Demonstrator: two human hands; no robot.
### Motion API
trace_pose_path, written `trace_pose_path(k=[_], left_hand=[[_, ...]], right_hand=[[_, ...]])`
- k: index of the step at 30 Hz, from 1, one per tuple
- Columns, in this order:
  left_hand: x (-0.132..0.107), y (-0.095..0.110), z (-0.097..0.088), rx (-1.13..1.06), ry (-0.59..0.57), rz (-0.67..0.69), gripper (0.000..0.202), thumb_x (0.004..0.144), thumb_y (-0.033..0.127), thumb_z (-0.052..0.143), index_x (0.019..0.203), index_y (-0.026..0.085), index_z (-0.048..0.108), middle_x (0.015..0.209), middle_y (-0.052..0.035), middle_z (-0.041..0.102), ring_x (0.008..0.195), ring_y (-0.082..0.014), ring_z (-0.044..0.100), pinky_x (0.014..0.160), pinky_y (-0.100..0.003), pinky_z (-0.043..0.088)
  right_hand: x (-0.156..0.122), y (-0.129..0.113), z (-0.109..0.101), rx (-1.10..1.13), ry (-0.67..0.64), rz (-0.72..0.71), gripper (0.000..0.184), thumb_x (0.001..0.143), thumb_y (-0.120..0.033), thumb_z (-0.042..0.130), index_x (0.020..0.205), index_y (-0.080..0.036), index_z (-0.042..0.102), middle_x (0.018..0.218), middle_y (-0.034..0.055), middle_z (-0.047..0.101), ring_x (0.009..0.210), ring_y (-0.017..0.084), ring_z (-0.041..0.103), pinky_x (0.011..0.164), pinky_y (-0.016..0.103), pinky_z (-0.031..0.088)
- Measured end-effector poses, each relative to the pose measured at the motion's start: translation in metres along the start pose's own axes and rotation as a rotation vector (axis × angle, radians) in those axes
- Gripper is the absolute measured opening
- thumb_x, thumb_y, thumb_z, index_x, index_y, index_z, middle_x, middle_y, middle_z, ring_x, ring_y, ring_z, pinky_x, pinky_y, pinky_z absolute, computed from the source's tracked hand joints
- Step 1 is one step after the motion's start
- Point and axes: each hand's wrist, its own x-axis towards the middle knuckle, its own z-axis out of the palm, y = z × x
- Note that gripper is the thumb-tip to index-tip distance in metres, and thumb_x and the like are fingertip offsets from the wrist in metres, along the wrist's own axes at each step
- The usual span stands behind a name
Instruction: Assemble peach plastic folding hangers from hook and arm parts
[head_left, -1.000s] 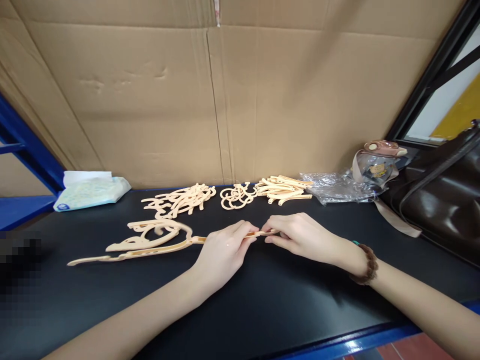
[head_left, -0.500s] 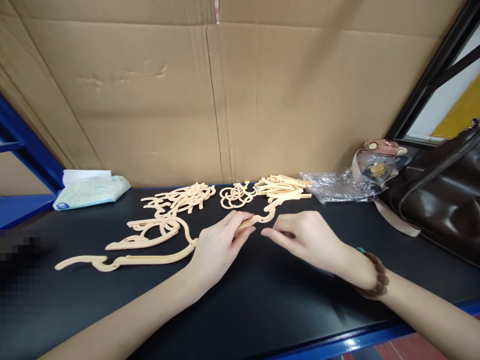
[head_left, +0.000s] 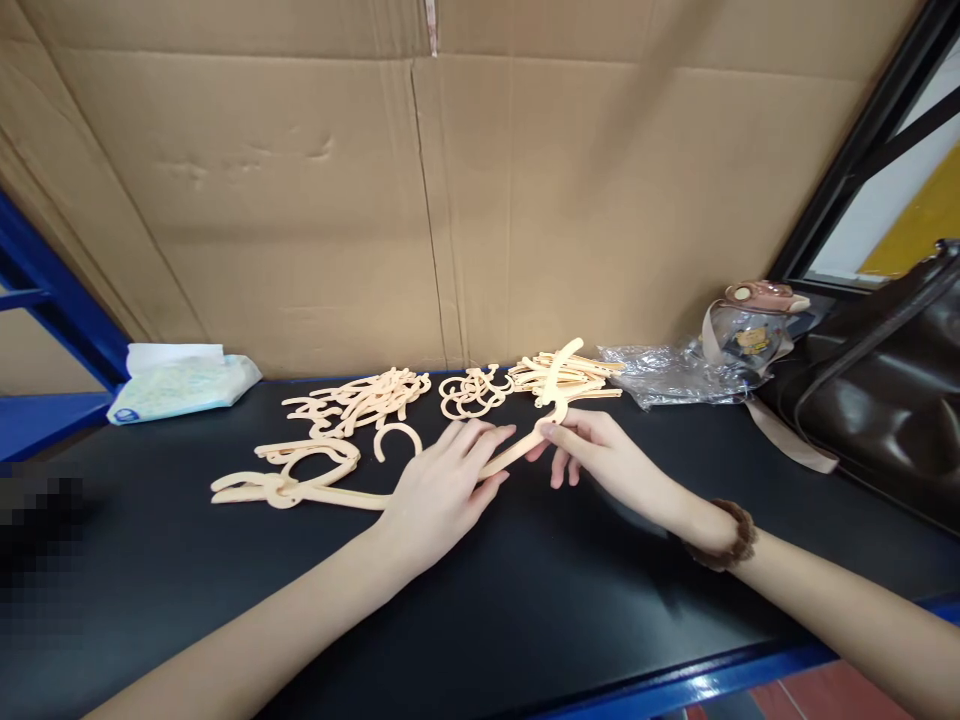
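A cream-coloured folding clothes hanger [head_left: 512,456] stretches across both hands above the black tabletop. My left hand [head_left: 439,490] is closed around its middle, hiding the centre joint. The curved hook shows just beyond that hand. At the right end, my right hand [head_left: 600,450] pinches the hanger beside its joint, thumb on top and the other fingers curled below. The outer piece there angles up and away. On the left, the hanger's other arm overlaps a folded hanger [head_left: 307,452] lying on the table.
At the back lie a pile of notched arm pieces [head_left: 375,395], a heap of hooks [head_left: 472,392] and a stack of straight pieces [head_left: 540,372]. A wipes packet [head_left: 187,388] is far left. Clear plastic bags [head_left: 660,375], a bottle [head_left: 750,325] and a dark bag [head_left: 885,380] occupy the right.
My right hand has moved left onto the hanger's right end and gripped it. The hanger has turned in my left hand: its right end piece points higher and its hook now shows.
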Motion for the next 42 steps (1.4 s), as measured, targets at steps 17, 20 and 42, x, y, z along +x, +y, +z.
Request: trace_pose_path(k=[17, 20, 42], left_hand=[[0.006, -0.031, -0.008, 0.398, 0.048, -0.114, 0.089, 0.075, 0.048, 0.071, 0.144, 0.008, 0.030, 0.150, -0.0204, 0.031, 0.139, -0.0379, 0.025, 0.114, -0.053, 0.022], [0.004, -0.037, -0.007, 0.450, 0.017, -0.164, 0.093, 0.073, 0.052, 0.071, 0.142, 0.003, 0.032, 0.148, -0.0240, 0.034, 0.137, -0.0400, 0.029, 0.112, -0.053, 0.024], [0.003, -0.028, -0.029, 0.623, -0.301, -0.397, 0.059, 0.089, 0.059, 0.042, 0.083, 0.008, 0.071, 0.084, -0.0189, 0.071, 0.085, -0.0347, 0.065, 0.074, -0.041, 0.047]], right_hand=[[0.008, 0.001, -0.045, -0.889, 0.000, -0.133, 0.025, 0.092, -0.026, 0.041, 0.084, -0.021, 0.064, 0.091, 0.0043, 0.066, 0.085, 0.021, 0.061, 0.078, 0.032, 0.044], [0.010, 0.001, -0.050, -0.879, 0.055, -0.135, 0.027, 0.093, -0.029, 0.040, 0.088, -0.021, 0.065, 0.096, 0.0058, 0.067, 0.089, 0.022, 0.062, 0.082, 0.035, 0.044], [0.018, 0.005, -0.087, -0.929, 0.358, -0.144, 0.029, 0.090, -0.022, 0.039, 0.095, -0.019, 0.068, 0.097, 0.0081, 0.067, 0.082, 0.023, 0.062, 0.074, 0.034, 0.046]])
